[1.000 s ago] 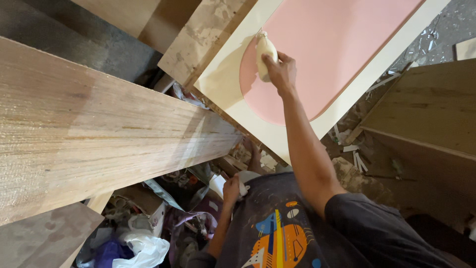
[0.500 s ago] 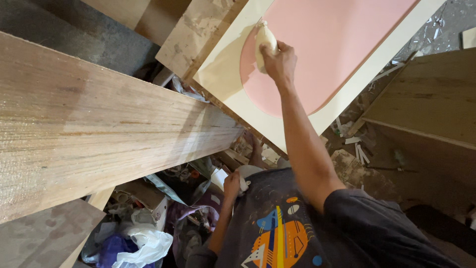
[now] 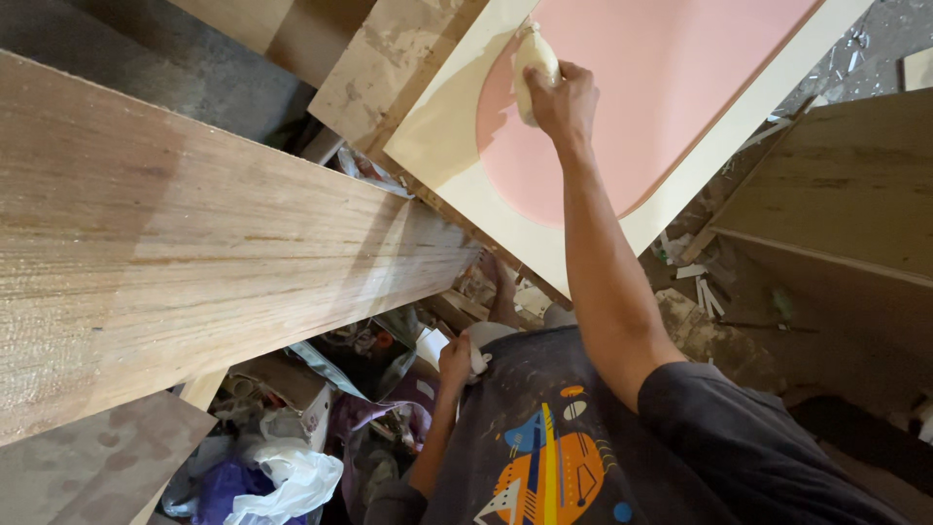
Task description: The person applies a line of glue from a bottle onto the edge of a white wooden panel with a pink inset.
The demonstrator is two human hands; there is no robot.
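Observation:
My right hand [image 3: 564, 102] is stretched forward, gripping a cream-coloured cloth wad [image 3: 533, 60] pressed against a board with a pink rounded panel [image 3: 641, 87] and a cream border [image 3: 437, 146]. The cloth sits at the panel's left edge, near the top of the view. My left hand [image 3: 455, 362] is low by my waist, closed around a small white object [image 3: 478, 362] that I cannot identify.
A wide wooden plank [image 3: 194, 243] crosses the left side. Another plywood sheet [image 3: 836, 194] lies at right. Scraps and debris [image 3: 700, 301] litter the floor. Plastic bags and clutter [image 3: 282, 476] fill the lower left.
My right hand has slid the cloth upward and slightly right along the pink panel's edge. My left hand has stayed by my waist.

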